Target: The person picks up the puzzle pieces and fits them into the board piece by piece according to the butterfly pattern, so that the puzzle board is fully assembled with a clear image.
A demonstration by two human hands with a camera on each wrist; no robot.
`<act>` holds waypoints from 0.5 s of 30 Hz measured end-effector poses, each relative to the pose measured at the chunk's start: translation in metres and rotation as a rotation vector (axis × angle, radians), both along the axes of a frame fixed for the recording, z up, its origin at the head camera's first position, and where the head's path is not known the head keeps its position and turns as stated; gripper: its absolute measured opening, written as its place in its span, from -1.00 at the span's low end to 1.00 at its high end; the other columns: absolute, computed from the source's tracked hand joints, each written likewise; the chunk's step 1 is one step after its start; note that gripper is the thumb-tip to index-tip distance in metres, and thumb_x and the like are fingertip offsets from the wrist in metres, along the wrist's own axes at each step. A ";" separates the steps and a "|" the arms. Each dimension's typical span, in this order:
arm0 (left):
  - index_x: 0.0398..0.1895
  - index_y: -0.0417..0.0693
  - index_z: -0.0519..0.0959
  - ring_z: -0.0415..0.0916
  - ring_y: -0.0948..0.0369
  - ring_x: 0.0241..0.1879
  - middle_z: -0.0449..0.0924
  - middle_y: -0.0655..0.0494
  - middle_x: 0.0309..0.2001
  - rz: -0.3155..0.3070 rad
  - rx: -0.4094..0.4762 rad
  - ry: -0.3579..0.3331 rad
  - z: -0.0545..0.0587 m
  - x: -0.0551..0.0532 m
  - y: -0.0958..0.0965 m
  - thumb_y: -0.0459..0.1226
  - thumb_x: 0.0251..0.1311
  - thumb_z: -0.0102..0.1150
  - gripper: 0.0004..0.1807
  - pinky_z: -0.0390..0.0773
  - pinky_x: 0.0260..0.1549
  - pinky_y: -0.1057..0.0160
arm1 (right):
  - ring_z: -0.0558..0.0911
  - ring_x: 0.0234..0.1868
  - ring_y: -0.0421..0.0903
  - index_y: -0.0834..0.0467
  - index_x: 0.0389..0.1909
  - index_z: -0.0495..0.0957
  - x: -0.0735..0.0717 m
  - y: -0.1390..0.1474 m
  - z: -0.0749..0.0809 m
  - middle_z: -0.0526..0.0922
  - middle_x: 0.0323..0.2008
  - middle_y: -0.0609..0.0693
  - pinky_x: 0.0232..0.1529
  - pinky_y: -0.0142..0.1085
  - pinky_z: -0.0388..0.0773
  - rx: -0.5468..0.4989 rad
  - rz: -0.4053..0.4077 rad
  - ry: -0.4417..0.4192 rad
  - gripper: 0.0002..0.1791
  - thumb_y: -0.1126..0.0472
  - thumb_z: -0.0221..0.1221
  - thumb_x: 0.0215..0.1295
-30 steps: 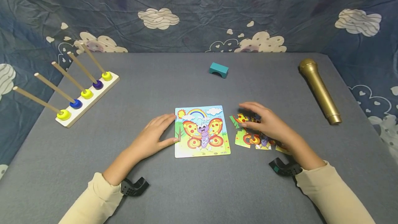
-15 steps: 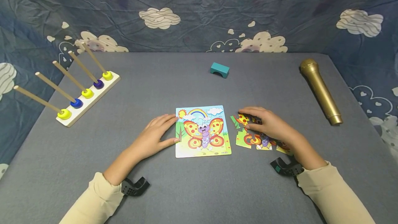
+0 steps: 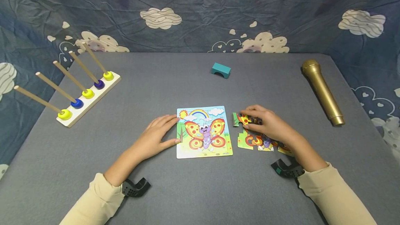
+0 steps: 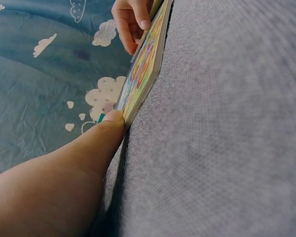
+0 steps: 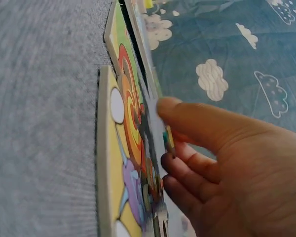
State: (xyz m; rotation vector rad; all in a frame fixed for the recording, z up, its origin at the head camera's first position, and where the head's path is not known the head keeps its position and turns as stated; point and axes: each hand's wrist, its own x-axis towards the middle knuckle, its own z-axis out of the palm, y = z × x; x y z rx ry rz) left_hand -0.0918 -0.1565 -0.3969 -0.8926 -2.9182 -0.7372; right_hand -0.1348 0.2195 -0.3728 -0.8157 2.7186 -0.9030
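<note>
A square puzzle board [image 3: 204, 148] printed with a butterfly, rainbow and sun lies flat mid-table. My left hand [image 3: 153, 134] rests at its left edge, fingers stretched out and the thumb [image 4: 114, 116] lying on the rim. Right of the board, my right hand [image 3: 268, 122] pinches a jigsaw piece [image 3: 235, 120] with a green edge and spotted yellow wing between thumb and fingers. Below it lie several more jigsaw pieces [image 3: 245, 141], showing an orange swirl and part of a purple body [image 5: 133, 192]. The right hand hides some of them.
A wooden peg stand [image 3: 93, 96] with yellow and blue rings stands at the left. A teal arch block [image 3: 221, 70] lies toward the back. The gold microphone [image 3: 323, 93] is at the right. Behind the grey table [image 3: 200, 193] hangs a cloud-patterned cloth [image 3: 200, 13].
The wing piece in my right hand has turned from slanted to nearly square with the board, while the right fingers curled in closer. The left hand keeps its place.
</note>
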 end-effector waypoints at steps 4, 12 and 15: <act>0.30 -0.06 0.22 0.04 0.02 0.26 0.21 -0.01 0.25 0.001 -0.001 0.005 0.000 0.000 0.000 0.10 0.10 0.08 -0.26 0.00 0.19 -0.01 | 0.38 0.02 0.04 0.21 0.10 0.44 0.003 -0.006 0.007 0.37 0.02 0.09 -0.12 -0.05 0.39 -0.035 0.009 0.046 -0.49 0.17 0.25 0.10; 0.30 -0.04 0.21 0.01 0.04 0.28 0.19 0.02 0.27 0.009 -0.010 -0.017 0.001 0.000 0.000 0.10 0.11 0.07 -0.26 -0.01 0.19 -0.01 | 0.40 -0.04 -0.06 0.24 0.04 0.48 0.014 -0.038 0.027 0.40 -0.01 0.05 -0.18 -0.14 0.43 -0.128 0.085 0.210 -0.48 0.27 0.32 -0.01; 0.30 -0.05 0.22 0.02 0.03 0.27 0.19 0.01 0.26 0.009 -0.007 -0.013 0.001 0.000 0.000 0.10 0.11 0.08 -0.26 -0.01 0.19 -0.02 | 0.41 -0.04 -0.09 0.24 0.05 0.47 0.017 -0.055 0.028 0.40 -0.02 0.04 -0.16 -0.18 0.44 -0.157 0.127 0.231 -0.47 0.27 0.33 -0.03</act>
